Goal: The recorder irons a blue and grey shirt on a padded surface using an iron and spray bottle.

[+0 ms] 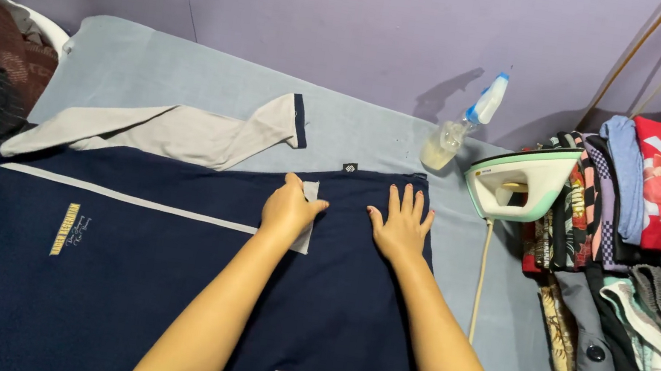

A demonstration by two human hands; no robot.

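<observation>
2 hands, left hand (pixel 290 208) and right hand (pixel 402 225), press flat on navy shirt (pixel 163 274)

A navy blue garment (pixel 121 268) with grey trim lies spread flat, filling the lower left and centre of the frame. Its hem reaches right of centre. A thin grey stripe runs across it, and a small yellow emblem sits at the left. One grey sleeve with a navy cuff lies folded across the upper left.
</observation>
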